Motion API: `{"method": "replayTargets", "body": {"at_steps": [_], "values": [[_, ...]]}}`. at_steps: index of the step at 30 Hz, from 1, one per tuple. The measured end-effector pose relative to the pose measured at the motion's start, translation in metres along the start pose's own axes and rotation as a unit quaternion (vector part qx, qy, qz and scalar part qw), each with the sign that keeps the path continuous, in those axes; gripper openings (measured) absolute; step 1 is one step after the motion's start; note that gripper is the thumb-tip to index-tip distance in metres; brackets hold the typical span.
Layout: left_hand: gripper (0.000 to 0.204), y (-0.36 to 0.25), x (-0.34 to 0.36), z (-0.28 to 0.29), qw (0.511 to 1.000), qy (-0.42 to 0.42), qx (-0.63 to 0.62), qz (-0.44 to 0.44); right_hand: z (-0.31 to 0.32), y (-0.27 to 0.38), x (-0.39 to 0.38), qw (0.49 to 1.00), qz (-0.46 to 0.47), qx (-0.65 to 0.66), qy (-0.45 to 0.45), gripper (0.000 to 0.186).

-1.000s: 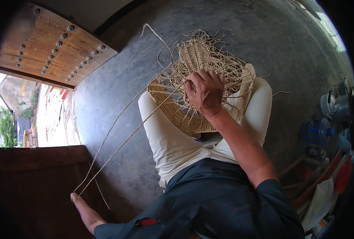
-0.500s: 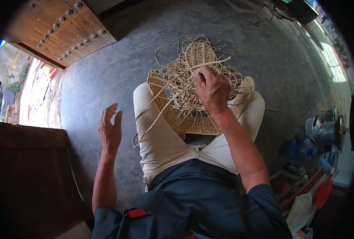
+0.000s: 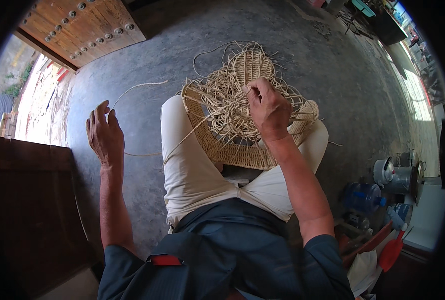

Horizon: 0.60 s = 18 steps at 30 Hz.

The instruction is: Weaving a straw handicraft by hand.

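Observation:
A woven straw piece [image 3: 245, 156] with a curved band and a rounded upright tab [image 3: 253, 67] rests across my thighs. A tangle of loose straw cords [image 3: 232, 105] fills its middle. My right hand [image 3: 270, 107] is closed over the tangle, thumb and forefinger pinching a cord near the tab. Off to the left, beyond my thigh, my left hand [image 3: 105, 135] has its thumb and forefinger close together on a thin straw cord [image 3: 138, 87]. The cord's free end arcs away to the right; another stretch crosses my left thigh to the tangle.
A studded wooden door [image 3: 90, 37] stands at the far left, and a dark wooden panel [image 3: 25, 190] is near on the left. To the right are a metal kettle [image 3: 383, 171], a large blue water bottle [image 3: 362, 196] and a red plastic object [image 3: 391, 252].
My left hand has moved left and farther out, drawing a cord out over the floor. The right hand stays at the tangle. The whole view has shifted slightly.

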<state>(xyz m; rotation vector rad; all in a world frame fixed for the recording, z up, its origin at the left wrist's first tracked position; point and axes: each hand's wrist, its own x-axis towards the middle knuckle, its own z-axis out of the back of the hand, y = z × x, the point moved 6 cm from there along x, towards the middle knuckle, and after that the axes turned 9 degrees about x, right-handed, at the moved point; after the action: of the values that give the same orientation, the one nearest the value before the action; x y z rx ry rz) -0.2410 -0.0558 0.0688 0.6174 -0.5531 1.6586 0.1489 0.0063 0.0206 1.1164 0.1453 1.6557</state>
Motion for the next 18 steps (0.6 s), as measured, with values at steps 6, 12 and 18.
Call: {"method": "replayTargets", "body": {"at_steps": [6,12,18], "values": [[0.024,-0.202,-0.074,0.027,0.89,0.163,-0.397,-0.157,-0.003,0.006,0.013,0.999,0.016,0.001,0.035,0.015],[0.014,-0.238,-0.033,-0.081,0.906,0.141,-0.396,-0.056,0.0,0.003,0.02,0.997,-0.038,0.0,0.07,0.017],[0.022,-0.251,-0.025,-0.088,0.908,0.213,-0.359,-0.014,0.004,0.009,0.036,0.997,0.023,-0.013,0.079,0.016]]}}
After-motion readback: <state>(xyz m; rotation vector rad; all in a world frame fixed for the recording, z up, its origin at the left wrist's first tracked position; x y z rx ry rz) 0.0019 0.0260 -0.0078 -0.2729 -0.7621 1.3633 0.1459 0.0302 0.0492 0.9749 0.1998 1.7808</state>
